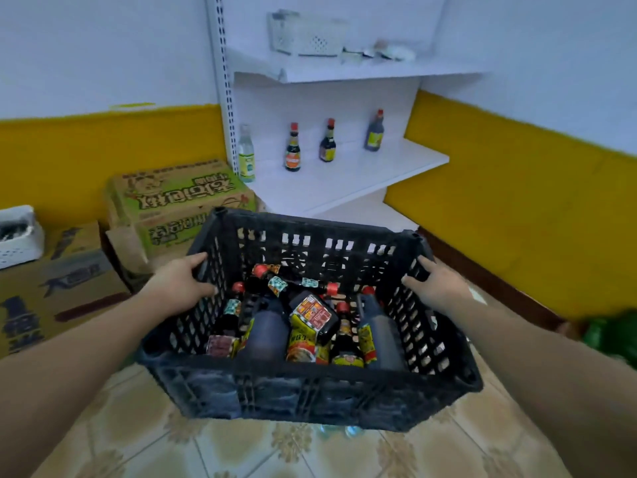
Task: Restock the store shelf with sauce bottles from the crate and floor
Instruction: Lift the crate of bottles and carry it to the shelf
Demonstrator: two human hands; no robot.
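Observation:
A black plastic crate (pixel 310 391) fills the middle of the view, held above the tiled floor. My left hand (pixel 179 282) grips its left wall and my right hand (pixel 437 286) grips its right wall. Inside lie several dark sauce bottles (pixel 310 326) with red caps, jumbled and tilted. Behind the crate stands a white store shelf (pixel 344 177). Its middle board carries three dark sauce bottles (pixel 327 141) and a clear bottle (pixel 246 155) at the left end.
Cardboard boxes (pixel 179 205) are stacked on the floor left of the shelf, with a white basket (pixel 19 236) on one. The top board holds a white basket (pixel 306 34). Something green (pixel 613 334) lies at the right edge. Yellow-and-white walls enclose the corner.

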